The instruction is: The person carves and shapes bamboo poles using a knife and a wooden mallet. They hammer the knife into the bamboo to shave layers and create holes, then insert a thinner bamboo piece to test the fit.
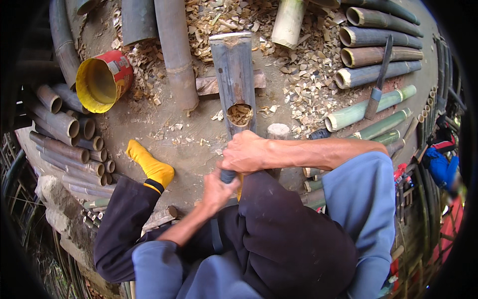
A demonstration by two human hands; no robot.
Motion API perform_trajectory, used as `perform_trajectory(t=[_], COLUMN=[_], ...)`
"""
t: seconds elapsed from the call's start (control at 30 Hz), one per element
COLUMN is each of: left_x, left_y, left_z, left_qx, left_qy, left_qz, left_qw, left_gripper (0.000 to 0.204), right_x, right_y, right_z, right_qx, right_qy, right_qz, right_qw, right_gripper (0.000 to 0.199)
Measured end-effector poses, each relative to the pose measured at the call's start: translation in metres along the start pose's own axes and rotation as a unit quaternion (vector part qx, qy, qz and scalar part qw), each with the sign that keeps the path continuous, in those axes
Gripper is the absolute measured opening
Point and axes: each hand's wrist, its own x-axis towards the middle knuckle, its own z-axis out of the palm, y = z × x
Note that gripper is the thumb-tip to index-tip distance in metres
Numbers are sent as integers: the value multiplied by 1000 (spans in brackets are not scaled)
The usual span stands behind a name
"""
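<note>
In front of me a dark bamboo section (233, 65) lies lengthwise, its far end raised on a reddish-brown wood block (207, 85). An oval opening cut in its upper side shows wood chips (240, 114) inside. My right hand (246, 151) is closed in a fist at the bamboo's near end; what it grips is hidden under the fingers. Just below and left of it, my left hand (217, 191) wraps round a dark grey cylindrical piece (228, 176), perhaps a handle. The two hands nearly touch, above my bent knee.
Wood chips (308, 92) cover the ground ahead. A red-and-yellow tin (110, 79) lies tipped at left. Bamboo lengths (64, 124) pile up left, others (381, 56) line the right. A long-bladed knife (382, 74) rests on green bamboo. My yellow-socked foot (152, 164) is at left.
</note>
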Motion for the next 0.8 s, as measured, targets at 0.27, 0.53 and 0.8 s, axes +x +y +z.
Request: perform_trajectory(t=[0.27,0.53,0.8], left_x=[23,31,135], left_y=[46,127,45], left_z=[27,41,-50], left_qx=[95,99,66], left_qy=[-15,18,383], left_qz=[335,542,203], left_qw=[937,834,899], left_gripper=[42,55,62], right_x=[-105,-96,-131], right_y=[-39,-23,111], right_z=[-25,26,73], right_qx=[-100,512,107], right_qy=[170,683,672], right_qz=[116,145,471], right_qw=[973,500,561], right_gripper=[52,47,48])
